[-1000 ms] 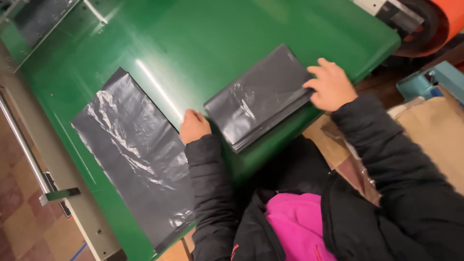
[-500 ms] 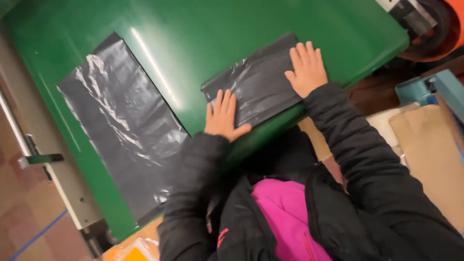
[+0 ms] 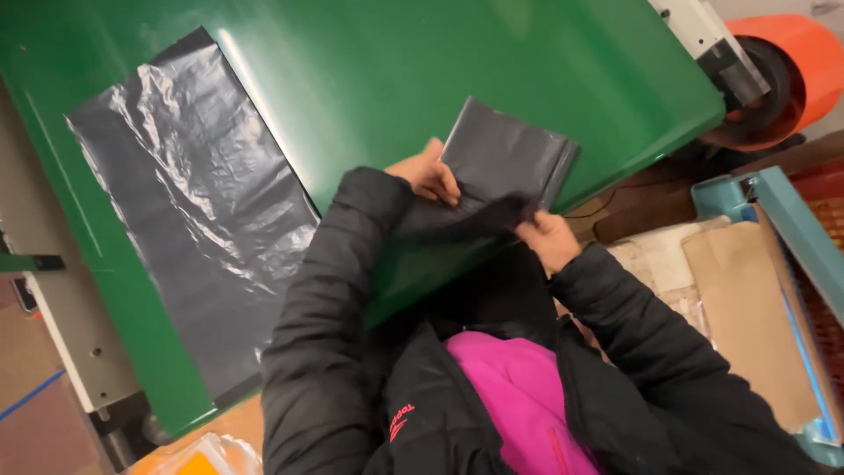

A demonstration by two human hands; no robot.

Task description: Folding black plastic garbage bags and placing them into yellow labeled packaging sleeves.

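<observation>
A moment ago our hands lay flat. Now our left hand (image 3: 428,173) and right hand (image 3: 547,239) pinch the folded black bag (image 3: 507,160), lifting its near edge off the green table (image 3: 422,62).

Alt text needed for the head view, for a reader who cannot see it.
Both hands, left hand and right hand, grip a folded dark grey plastic bag at the edge of a green table. A second grey bag lies flat to the left.
</observation>
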